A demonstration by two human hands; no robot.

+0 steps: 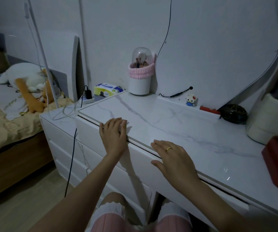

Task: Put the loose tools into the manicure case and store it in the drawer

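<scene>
Your left grip (114, 135) released, fingers flat on marble surface (193, 131) front edge, above closed drawer (135, 158). Right grip (173, 158) released, flat beside it. Manicure case not visible.

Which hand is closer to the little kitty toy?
The right hand. It lies flat on the tabletop edge, in front of the kitty toy and slightly left. The left hand rests at the drawer's edge, farther left.

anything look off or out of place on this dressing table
Nothing looks spilled, broken or knocked over. Both hands, left hand and right hand, lie flat at the front edge of the marble top, over the drawer, which looks closed. No manicure case or loose tools are in view.
</scene>
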